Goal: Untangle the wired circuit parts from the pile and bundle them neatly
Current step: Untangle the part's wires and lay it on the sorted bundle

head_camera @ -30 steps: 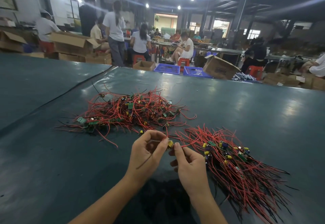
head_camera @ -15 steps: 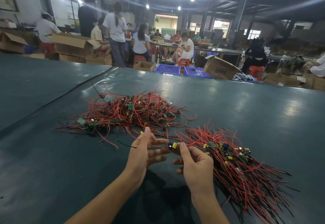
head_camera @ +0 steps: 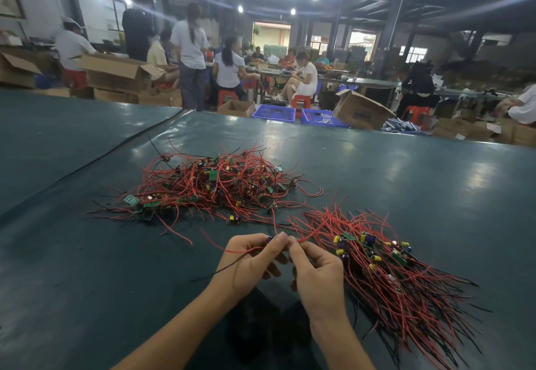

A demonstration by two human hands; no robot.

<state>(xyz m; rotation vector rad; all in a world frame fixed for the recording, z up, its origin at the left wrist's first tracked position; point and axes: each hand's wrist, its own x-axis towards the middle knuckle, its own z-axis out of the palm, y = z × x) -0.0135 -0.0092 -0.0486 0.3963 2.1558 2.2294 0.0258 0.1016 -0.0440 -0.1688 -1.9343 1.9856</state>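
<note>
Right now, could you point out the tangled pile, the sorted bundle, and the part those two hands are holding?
tangled pile point(head_camera: 214, 187): head view, middle of the red wire heap.
sorted bundle point(head_camera: 391, 288): head view, red wires below its components.
held part point(head_camera: 269, 238): head view, its dark component end.

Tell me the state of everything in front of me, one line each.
Held circuit part: pinched between both hands, wires trailing left.
Left hand: fingers curled, pinching the part.
Right hand: fingers curled, pinching its red wire.
Tangled pile: loose and knotted on the table.
Sorted bundle: wires roughly parallel, lying by the right hand.
Cardboard box: flaps open.
</note>
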